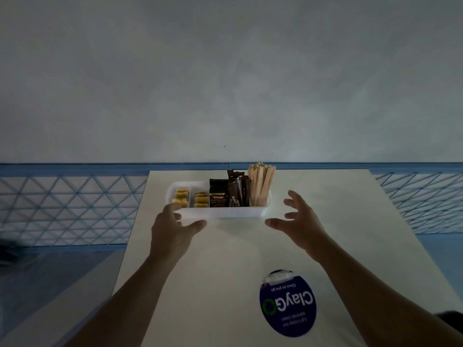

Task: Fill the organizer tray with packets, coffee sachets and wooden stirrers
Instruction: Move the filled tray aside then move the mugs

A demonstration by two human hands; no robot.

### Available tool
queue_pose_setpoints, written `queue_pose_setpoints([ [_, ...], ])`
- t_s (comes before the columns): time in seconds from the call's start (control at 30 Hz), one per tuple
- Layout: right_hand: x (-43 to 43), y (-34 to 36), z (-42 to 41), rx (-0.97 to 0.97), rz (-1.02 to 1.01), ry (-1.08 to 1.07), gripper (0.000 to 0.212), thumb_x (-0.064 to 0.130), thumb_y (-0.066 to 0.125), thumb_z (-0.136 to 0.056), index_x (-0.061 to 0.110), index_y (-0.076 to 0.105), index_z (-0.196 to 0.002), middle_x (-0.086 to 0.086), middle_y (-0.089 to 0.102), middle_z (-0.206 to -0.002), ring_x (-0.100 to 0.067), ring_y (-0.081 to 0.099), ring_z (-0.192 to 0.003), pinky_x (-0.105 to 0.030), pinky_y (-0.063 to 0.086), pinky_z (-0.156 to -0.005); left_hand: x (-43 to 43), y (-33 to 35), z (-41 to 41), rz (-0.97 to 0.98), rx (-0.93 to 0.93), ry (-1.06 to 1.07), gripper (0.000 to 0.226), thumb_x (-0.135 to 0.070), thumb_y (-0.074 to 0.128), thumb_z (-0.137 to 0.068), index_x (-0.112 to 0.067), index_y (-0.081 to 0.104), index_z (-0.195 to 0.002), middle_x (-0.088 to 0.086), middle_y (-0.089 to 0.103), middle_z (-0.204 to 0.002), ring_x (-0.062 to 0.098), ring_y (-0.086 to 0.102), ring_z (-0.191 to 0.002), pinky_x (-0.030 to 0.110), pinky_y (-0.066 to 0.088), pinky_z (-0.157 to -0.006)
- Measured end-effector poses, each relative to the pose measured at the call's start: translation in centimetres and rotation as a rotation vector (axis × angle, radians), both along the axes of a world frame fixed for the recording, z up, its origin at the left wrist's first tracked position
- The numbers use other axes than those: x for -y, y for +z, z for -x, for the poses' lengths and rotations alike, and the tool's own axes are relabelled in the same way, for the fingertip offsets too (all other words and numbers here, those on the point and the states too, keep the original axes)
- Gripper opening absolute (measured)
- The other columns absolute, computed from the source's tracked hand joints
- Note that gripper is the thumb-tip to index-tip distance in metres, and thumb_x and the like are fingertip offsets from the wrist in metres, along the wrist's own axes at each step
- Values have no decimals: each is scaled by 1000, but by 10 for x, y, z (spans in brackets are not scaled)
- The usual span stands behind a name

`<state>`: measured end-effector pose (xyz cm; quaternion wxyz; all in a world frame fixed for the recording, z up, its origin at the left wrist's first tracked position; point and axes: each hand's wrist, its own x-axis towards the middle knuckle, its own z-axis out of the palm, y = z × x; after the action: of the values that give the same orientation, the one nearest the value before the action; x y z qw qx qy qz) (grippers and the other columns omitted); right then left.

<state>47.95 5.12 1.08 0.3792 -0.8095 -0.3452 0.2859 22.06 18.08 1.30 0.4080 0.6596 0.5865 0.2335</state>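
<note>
A white organizer tray [220,213] stands at the far end of the white table [225,259]. Its left compartments hold yellow-and-white packets [181,196], with more of these packets [201,199] beside them. Dark coffee sachets [218,196] and brown stick sachets [236,190] stand in the middle. Wooden stirrers [260,182] stand upright at the right end. My left hand [170,227] touches the tray's front left corner, its thumb stretched out under the front wall. My right hand [299,220] hovers with spread fingers just right of the tray, apart from it and holding nothing.
A round dark blue sticker [288,303] with white lettering lies on the near right of the table. Behind and on both sides of the table runs a blue lattice railing [75,206]. A grey wall [225,83] rises behind it.
</note>
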Motion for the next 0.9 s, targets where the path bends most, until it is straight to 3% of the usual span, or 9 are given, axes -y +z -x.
queue_pose_setpoints([
  [0.17, 47, 25, 6, 44, -21, -20, 77, 41, 84, -74, 28, 48, -141, 5, 57, -137, -14, 61, -108, -33, 53, -85, 56, 22, -19, 0, 22, -140, 37, -37, 78, -79, -22, 63, -109, -8, 63, -100, 7, 59, -90, 15, 40, -63],
  [0.4, 128, 52, 4, 160, -47, -51, 38, 40, 79, -80, 31, 68, -116, 18, 69, -107, 4, 65, -84, -16, 49, -71, 146, 35, -54, -8, 34, -332, 24, -35, 73, -83, -22, 69, -103, -17, 64, -86, -8, 57, -78, 10, 40, -61],
  [0.53, 180, 65, -2, 221, -57, -125, 21, 37, 77, -81, 35, 71, -101, 21, 70, -90, 1, 65, -76, -16, 49, -67, 194, 34, -76, 42, 22, -455, 16, -36, 71, -84, -26, 68, -98, -17, 66, -85, 0, 63, -79, 20, 55, -69],
  [0.63, 221, 70, -12, 260, -61, -178, 13, 35, 77, -81, 37, 71, -92, 23, 69, -80, 2, 63, -71, -16, 44, -62, 229, 29, -92, 101, 74, -524, 10, -29, 73, -83, -24, 71, -91, -18, 67, -78, 0, 63, -74, 19, 51, -67],
  [0.7, 255, 69, -19, 277, -50, -234, 10, 36, 76, -80, 40, 71, -87, 25, 68, -76, 5, 61, -71, -16, 43, -60, 256, 25, -104, 152, 125, -580, 7, -22, 73, -84, -18, 72, -89, -10, 69, -77, 8, 63, -72, 26, 53, -67],
  [0.8, 297, 58, -27, 266, -45, -332, 9, 39, 74, -76, 46, 69, -78, 22, 70, -75, 4, 64, -61, -20, 52, -52, 286, 17, -120, 220, 115, -646, 9, -24, 71, -86, -15, 71, -88, -3, 71, -84, 10, 64, -75, 39, 56, -76],
  [0.9, 333, 39, -33, 278, -16, -425, 6, 46, 69, -68, 48, 68, -74, 25, 68, -70, 3, 64, -63, -27, 54, -57, 315, 8, -135, 300, 86, -695, 18, -29, 71, -86, -19, 72, -101, -9, 69, -97, 11, 66, -87, 37, 57, -86],
])
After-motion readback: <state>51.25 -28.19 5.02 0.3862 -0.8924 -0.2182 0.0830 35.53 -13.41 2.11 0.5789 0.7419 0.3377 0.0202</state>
